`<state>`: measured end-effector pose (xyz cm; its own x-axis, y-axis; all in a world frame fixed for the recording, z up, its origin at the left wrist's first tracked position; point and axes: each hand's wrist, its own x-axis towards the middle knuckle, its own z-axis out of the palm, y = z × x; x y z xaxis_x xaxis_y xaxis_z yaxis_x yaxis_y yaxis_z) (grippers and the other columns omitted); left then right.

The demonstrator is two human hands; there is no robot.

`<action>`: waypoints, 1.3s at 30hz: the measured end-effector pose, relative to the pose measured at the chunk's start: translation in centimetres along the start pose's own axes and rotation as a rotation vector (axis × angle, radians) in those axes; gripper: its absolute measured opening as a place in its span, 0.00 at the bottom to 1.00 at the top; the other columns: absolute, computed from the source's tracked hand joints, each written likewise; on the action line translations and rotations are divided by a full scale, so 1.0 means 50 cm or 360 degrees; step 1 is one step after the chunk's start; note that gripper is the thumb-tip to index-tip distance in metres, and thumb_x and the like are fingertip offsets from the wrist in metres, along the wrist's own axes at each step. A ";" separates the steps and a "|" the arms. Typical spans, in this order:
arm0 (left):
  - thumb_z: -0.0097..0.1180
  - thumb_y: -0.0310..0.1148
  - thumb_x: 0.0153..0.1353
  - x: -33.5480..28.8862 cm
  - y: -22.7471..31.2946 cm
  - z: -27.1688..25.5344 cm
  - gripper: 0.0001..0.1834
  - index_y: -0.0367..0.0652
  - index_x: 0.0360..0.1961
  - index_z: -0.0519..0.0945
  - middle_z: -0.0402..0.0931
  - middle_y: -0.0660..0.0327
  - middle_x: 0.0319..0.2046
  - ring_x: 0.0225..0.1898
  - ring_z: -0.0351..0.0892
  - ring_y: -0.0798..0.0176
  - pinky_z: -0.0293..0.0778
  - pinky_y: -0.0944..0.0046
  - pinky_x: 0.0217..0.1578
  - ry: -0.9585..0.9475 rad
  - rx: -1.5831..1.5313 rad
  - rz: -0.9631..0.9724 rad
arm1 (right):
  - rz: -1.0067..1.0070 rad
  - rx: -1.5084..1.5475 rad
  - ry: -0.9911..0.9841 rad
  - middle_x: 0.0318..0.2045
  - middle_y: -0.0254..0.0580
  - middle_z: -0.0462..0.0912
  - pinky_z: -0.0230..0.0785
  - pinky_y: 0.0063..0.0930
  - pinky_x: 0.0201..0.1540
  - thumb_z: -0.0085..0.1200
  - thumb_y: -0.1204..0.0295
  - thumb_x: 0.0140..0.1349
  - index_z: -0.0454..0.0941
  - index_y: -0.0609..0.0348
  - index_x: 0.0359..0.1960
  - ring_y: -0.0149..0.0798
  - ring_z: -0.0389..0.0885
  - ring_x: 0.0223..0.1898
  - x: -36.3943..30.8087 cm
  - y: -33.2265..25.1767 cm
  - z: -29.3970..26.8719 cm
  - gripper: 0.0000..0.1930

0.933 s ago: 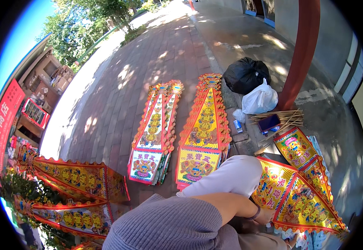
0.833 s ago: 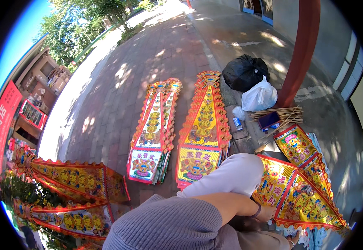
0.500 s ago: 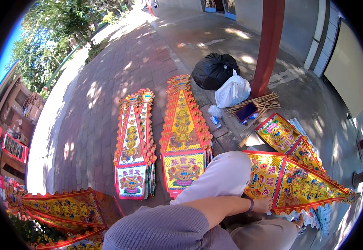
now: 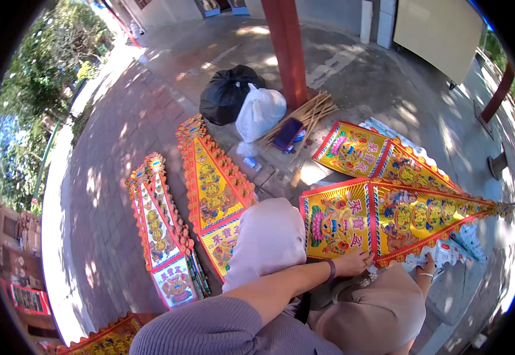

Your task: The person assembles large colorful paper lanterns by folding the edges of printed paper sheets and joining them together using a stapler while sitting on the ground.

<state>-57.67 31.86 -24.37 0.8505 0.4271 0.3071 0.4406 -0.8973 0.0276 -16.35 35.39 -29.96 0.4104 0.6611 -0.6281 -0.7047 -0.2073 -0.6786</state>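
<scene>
A yellow paper pennant (image 4: 426,216) with red borders and gold, pink and blue prints lies across my lap to the right, its tip pointing right. At its lower edge, my left hand (image 4: 355,262) is closed with fingers and thumb on the paper. Just below that same edge is my right hand (image 4: 426,269), a light band at its wrist; its fingers are mostly hidden, beside light-blue printed sheets (image 4: 469,242). Behind the held pennant rests a second yellow pennant (image 4: 352,148), partly covered by it.
Left of my knee lie a stack of yellow pennants (image 4: 210,183) and a stack of white ones (image 4: 166,236). Beyond are a black bag (image 4: 228,94), a white bag (image 4: 261,112), thin sticks (image 4: 313,115), a phone (image 4: 287,134) and a red post (image 4: 287,53).
The view has turned to the right, so the floor stacks and bags appear further left. My left hand stays at the pennant's lower edge; more of my right hand shows.
</scene>
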 end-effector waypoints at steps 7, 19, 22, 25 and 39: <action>0.49 0.33 0.57 0.011 -0.021 0.009 0.21 0.40 0.52 0.77 0.72 0.49 0.56 0.41 0.74 0.59 0.69 0.56 0.42 -0.0121 -0.0004 0.0136 | -0.1418 -0.1155 0.1201 0.53 0.64 0.70 0.69 0.37 0.52 0.68 0.67 0.47 0.57 0.74 0.61 0.51 0.74 0.51 -0.147 -0.015 0.064 0.43; 0.48 0.32 0.57 0.025 -0.045 -0.022 0.23 0.42 0.56 0.75 0.69 0.53 0.60 0.43 0.73 0.58 0.67 0.58 0.44 -0.0288 0.0035 0.0212 | -0.0732 -0.0951 0.0954 0.50 0.55 0.77 0.74 0.36 0.46 0.69 0.68 0.41 0.66 0.72 0.58 0.44 0.79 0.46 -0.040 -0.105 0.253 0.40; 0.48 0.32 0.57 0.026 -0.049 -0.032 0.25 0.43 0.58 0.74 0.68 0.52 0.61 0.43 0.72 0.58 0.67 0.58 0.45 -0.0429 0.0053 0.0266 | -0.0413 -0.0077 0.0437 0.39 0.46 0.82 0.76 0.31 0.37 0.65 0.76 0.50 0.74 0.67 0.46 0.39 0.83 0.36 -0.064 -0.116 0.256 0.21; 0.48 0.31 0.57 0.022 -0.050 -0.034 0.21 0.43 0.52 0.78 0.72 0.53 0.57 0.39 0.73 0.58 0.68 0.54 0.44 -0.0212 0.0033 0.0285 | -0.0746 0.0097 0.0339 0.34 0.42 0.83 0.75 0.28 0.33 0.62 0.79 0.53 0.76 0.67 0.42 0.35 0.82 0.30 -0.098 -0.109 0.255 0.14; 0.51 0.32 0.54 -0.015 -0.097 -0.041 0.17 0.46 0.46 0.82 0.78 0.58 0.49 0.38 0.74 0.58 0.67 0.53 0.41 -0.0150 -0.0043 0.0260 | -0.0688 -0.0083 0.1017 0.35 0.39 0.81 0.68 0.34 0.39 0.65 0.71 0.52 0.79 0.64 0.43 0.35 0.75 0.36 -0.148 0.041 0.081 0.17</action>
<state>-61.01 35.67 -22.80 0.9337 0.2829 0.2193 0.2878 -0.9576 0.0104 -23.15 33.01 -25.16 0.9085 0.1498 -0.3901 -0.3839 -0.0694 -0.9208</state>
